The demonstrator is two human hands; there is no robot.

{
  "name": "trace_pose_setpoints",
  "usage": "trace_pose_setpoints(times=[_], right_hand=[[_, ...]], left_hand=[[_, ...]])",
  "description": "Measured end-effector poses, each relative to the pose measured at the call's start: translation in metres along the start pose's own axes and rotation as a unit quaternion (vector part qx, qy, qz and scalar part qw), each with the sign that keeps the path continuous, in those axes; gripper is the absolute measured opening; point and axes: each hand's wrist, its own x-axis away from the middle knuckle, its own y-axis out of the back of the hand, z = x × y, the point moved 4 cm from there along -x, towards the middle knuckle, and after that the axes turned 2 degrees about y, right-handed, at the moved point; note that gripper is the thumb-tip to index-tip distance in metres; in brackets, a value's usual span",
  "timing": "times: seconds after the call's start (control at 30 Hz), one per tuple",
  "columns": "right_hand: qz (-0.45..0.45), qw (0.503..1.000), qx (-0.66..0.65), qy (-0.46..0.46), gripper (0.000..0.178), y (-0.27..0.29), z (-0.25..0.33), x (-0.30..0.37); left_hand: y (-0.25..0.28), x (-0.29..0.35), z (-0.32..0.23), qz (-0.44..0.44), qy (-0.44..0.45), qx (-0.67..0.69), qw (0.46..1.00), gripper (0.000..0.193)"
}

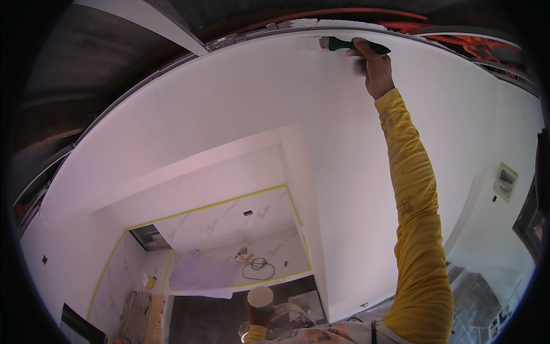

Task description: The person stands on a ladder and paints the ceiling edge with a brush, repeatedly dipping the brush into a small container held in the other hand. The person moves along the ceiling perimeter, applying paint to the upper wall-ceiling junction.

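Up high, my right hand (378,71) is closed round the dark green handle of a paintbrush (342,44). The brush lies nearly level, and its pale bristles touch the white wall (240,86) just under the wall's top edge. My right arm, in a yellow sleeve, stretches straight up to it. Low in the view, my left hand (259,316) is wrapped round a pale cup (260,297). It is held in front of my body with its round mouth facing up; what is inside is hard to make out.
Metal framing (197,43) runs along the wall's top. Below is a recess with marble-look panels edged in yellow tape (200,204). A pale sheet (203,274) and a corded tool (244,254) lie on its counter. A taped wall niche (505,182) sits at the right.
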Motion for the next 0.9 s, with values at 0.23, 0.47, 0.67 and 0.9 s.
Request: trace_pose_setpoints(times=[0.23, 0.47, 0.67, 0.9], right_hand=[[-0.024, 1.0, -0.002, -0.008, 0.027, 0.028, -0.001, -0.016], [-0.039, 0.999, 0.032, 0.01, 0.025, 0.054, 0.01, -0.029], [-0.089, 0.991, 0.092, 0.027, 0.025, 0.091, 0.018, -0.046], [-0.118, 0.95, 0.17, 0.233, 0.016, 0.064, 0.06, 0.006]], left_hand=[[0.0, -0.001, -0.001, 0.003, 0.008, 0.023, 1.0, 0.087], [-0.004, -0.003, 0.009, 0.0, -0.002, 0.018, 1.0, 0.076], [-0.004, -0.003, 0.015, 0.008, 0.02, 0.046, 0.999, 0.082], [-0.007, -0.004, 0.019, 0.008, -0.013, -0.004, 1.0, 0.086]])
